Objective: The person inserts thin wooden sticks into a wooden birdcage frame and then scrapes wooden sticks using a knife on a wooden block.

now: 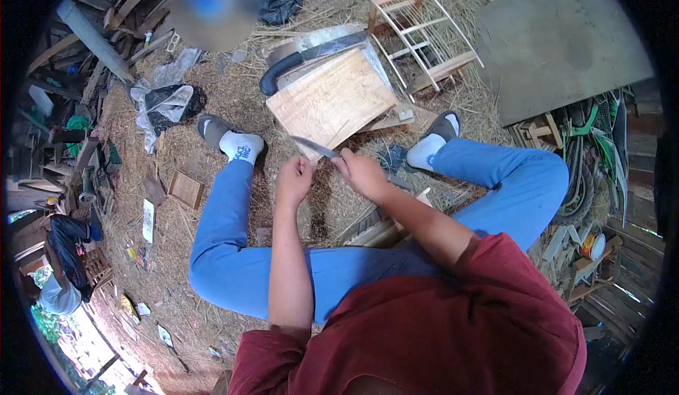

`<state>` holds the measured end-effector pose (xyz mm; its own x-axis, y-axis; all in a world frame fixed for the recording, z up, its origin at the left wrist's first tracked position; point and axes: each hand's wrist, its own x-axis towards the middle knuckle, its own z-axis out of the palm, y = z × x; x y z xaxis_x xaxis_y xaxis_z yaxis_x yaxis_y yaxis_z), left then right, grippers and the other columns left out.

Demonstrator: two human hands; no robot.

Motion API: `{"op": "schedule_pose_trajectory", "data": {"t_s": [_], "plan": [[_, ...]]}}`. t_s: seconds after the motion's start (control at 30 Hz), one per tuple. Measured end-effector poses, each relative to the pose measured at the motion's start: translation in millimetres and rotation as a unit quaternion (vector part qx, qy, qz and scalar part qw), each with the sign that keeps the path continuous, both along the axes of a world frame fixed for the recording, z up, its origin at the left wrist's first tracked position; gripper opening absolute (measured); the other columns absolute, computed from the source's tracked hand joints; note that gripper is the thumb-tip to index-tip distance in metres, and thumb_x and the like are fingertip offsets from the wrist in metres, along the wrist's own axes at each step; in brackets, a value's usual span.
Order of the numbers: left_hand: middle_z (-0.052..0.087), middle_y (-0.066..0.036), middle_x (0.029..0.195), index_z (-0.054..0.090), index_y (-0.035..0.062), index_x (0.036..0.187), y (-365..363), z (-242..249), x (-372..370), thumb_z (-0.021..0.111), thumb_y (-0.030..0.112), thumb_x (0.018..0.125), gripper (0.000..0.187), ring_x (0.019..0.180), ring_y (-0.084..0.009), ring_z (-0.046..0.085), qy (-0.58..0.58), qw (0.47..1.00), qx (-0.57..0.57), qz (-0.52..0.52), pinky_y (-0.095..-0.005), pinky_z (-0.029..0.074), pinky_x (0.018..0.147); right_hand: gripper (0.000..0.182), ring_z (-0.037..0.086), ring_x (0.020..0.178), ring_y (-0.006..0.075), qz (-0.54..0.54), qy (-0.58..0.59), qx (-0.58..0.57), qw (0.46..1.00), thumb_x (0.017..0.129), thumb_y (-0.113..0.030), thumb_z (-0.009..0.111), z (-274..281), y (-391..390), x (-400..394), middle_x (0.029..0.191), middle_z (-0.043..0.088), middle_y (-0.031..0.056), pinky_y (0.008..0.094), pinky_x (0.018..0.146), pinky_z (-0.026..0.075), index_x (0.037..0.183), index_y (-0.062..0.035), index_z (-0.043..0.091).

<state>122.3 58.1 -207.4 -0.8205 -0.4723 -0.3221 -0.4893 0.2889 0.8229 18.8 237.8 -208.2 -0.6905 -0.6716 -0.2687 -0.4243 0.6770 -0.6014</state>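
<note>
My right hand (362, 174) is closed around the handle of a knife (316, 147), its blade pointing left over the near corner of a wooden board (332, 96). Just left of it, my left hand (294, 178) is closed with the fingertips pinched close to the blade. A pale sliver shows near those fingertips, but what they hold is too small to make out. On the far side of the board lies a saw (311, 57) with a black handle.
A small wooden slatted frame (424, 41) stands beyond the board, beside a large flat sheet (559, 45). Shavings and straw cover the ground. Left are a small wooden tray (185, 189), plastic bags (166, 105) and piled scrap wood. Another person (64, 282) is at far left.
</note>
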Motion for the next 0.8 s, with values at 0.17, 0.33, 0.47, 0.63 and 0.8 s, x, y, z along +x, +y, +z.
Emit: {"op": "schedule_pose_trajectory", "data": {"t_s": [0.17,0.33,0.47,0.63,0.8], "plan": [[0.058,-0.002,0.064,0.061,0.0009,0.082,-0.3,-8.0,-0.2,0.066,0.017,0.097,0.022,0.058,-0.0093,0.048,0.022,0.999,0.020,0.018,-0.0312,0.040,0.055,0.045,0.069,0.074,0.0443,-0.006,0.051,-0.013,0.999,0.105,-0.045,0.047,-8.4,-4.2,3.9,0.079,0.069,0.0238,0.0557,0.068,0.054,0.095,-0.0025,0.060],[0.056,-0.003,0.063,0.060,0.0022,0.082,3.3,-12.8,2.1,0.066,0.015,0.096,0.020,0.058,-0.0098,0.047,0.046,0.998,0.016,0.027,-0.0307,0.039,0.056,0.045,0.069,0.070,0.0434,-0.061,0.071,-0.016,0.995,0.104,-0.044,0.050,-8.2,-4.9,-6.6,0.075,0.069,0.0228,0.0548,0.064,0.054,0.088,-0.0042,0.063],[0.055,-0.004,0.063,0.058,0.0030,0.083,3.9,-12.8,1.4,0.065,0.014,0.096,0.019,0.058,-0.0109,0.046,0.049,0.999,0.006,0.022,-0.0312,0.039,0.056,0.043,0.069,0.069,0.0423,-0.018,0.100,-0.002,0.995,0.103,-0.043,0.050,-1.2,-3.5,-0.1,0.074,0.069,0.0224,0.0545,0.062,0.054,0.088,-0.0053,0.064],[0.054,-0.004,0.063,0.057,0.0025,0.082,1.5,-14.6,1.8,0.065,0.015,0.096,0.020,0.058,-0.0119,0.046,0.061,0.998,-0.007,0.010,-0.0323,0.039,0.056,0.044,0.069,0.065,0.0418,-0.107,0.110,-0.009,0.988,0.103,-0.044,0.050,-5.8,0.0,-13.0,0.074,0.070,0.0206,0.0554,0.061,0.054,0.088,-0.0057,0.064],[0.053,-0.005,0.064,0.056,0.0024,0.083,1.8,-15.6,1.2,0.065,0.016,0.097,0.022,0.059,-0.0120,0.046,0.070,0.998,-0.003,0.005,-0.0326,0.040,0.057,0.046,0.069,0.066,0.0417,-0.113,0.083,-0.003,0.990,0.103,-0.046,0.050,-10.6,5.0,-18.3,0.072,0.069,0.0202,0.0549,0.060,0.054,0.084,-0.0065,0.065]]}}
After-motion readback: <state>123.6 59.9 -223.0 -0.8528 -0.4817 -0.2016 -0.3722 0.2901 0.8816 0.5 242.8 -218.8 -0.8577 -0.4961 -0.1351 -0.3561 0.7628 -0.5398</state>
